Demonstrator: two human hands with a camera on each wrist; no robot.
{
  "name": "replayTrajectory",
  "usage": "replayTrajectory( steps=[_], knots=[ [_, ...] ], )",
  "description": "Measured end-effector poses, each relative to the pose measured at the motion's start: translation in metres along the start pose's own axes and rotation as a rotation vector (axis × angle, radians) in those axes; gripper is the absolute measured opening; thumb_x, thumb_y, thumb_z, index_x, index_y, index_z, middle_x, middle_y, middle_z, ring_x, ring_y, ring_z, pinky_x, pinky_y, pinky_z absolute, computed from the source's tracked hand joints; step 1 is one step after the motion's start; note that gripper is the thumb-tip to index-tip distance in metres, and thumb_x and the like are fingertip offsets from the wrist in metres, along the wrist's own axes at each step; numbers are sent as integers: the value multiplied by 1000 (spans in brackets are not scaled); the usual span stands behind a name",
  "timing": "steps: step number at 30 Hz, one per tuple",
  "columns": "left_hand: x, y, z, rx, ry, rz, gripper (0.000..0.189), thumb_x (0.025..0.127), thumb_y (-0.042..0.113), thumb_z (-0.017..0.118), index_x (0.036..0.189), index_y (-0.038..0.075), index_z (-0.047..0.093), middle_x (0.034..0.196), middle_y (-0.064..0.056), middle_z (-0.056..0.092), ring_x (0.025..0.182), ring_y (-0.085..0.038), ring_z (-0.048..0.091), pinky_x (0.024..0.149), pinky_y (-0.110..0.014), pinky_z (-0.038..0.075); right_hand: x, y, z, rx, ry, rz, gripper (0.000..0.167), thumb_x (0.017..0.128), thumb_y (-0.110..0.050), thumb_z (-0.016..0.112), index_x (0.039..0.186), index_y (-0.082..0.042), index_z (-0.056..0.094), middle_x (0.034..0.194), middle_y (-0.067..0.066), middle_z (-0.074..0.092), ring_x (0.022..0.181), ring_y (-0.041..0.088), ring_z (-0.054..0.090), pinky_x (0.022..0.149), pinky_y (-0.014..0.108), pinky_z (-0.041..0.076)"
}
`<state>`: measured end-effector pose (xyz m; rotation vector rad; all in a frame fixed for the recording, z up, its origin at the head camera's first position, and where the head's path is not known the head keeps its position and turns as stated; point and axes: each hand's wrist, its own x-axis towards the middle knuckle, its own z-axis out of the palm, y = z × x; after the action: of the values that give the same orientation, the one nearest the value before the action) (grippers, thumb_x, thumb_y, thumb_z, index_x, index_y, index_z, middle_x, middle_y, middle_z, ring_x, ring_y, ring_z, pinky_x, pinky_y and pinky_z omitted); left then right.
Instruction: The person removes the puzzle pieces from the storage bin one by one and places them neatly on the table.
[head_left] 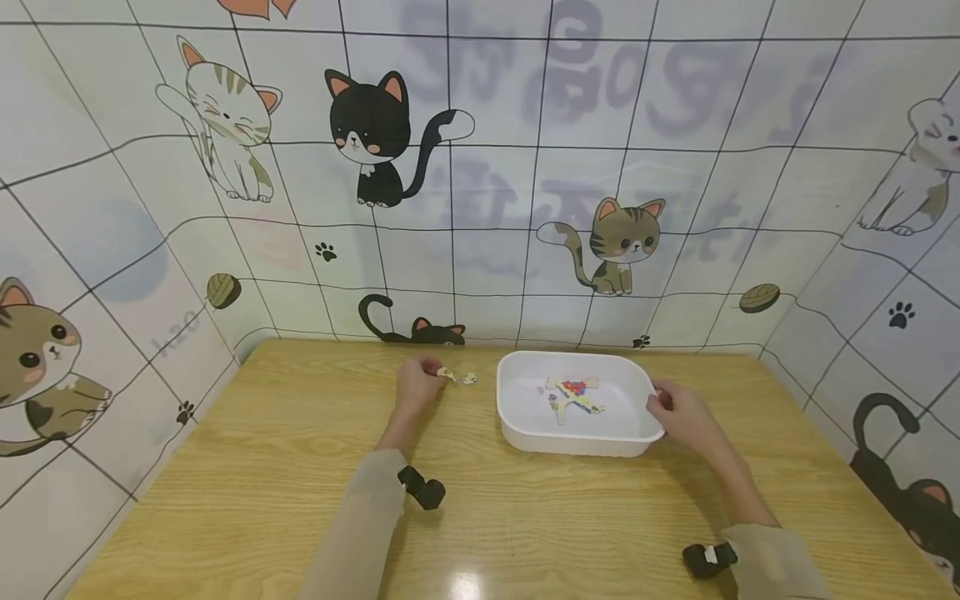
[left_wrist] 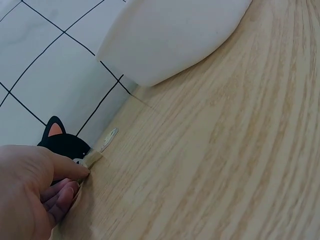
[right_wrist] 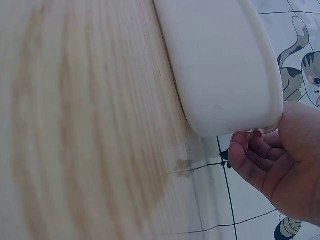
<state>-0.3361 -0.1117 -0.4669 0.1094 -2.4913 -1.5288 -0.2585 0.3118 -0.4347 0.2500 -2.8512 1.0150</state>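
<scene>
White tub [head_left: 577, 445], wood-grain worktop [head_left: 300, 467]

Cat-printed walls [head_left: 495, 83] enclosed the worktop's back and sides. Left of the tub, the left hand [head_left: 418, 387] pinched a small piece [head_left: 446, 374] near a second piece [head_left: 469, 378]; the right hand [head_left: 684, 418] gripped the tub's right end. Only the head view showed patterned cutouts [head_left: 577, 398] inside; wrist views showed its outside.

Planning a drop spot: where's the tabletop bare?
Bare table: before the white tray, between left forearm and right forearm; also outside each forearm, toward the side walls. Crowded: between the left hand, pinching a small piece, and tray, where another piece lies; mid-tray, with its cutouts; the tray's right end, held by the right hand.
</scene>
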Motion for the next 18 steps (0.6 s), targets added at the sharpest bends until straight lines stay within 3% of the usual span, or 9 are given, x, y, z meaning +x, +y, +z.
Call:
replayTrajectory(
  steps=[8,18],
  knots=[
    [-1,0,-2,-43,-20,-7,32,79,-11,66,111,-9,68,97,-19,68,91,-31,64,83,-40,54,-1,1,0,8,-1,2,44,101,-11,54,135,17,49,89,13,59,72,21,54,53,26,49],
    [-7,9,-2,-61,16,-22,30,86,-1,63,114,-7,68,96,-14,68,91,-29,62,81,-38,52,1,0,-1,12,2,-3,44,100,-11,54,134,18,49,90,14,60,72,20,54,54,26,49]
  ],
)
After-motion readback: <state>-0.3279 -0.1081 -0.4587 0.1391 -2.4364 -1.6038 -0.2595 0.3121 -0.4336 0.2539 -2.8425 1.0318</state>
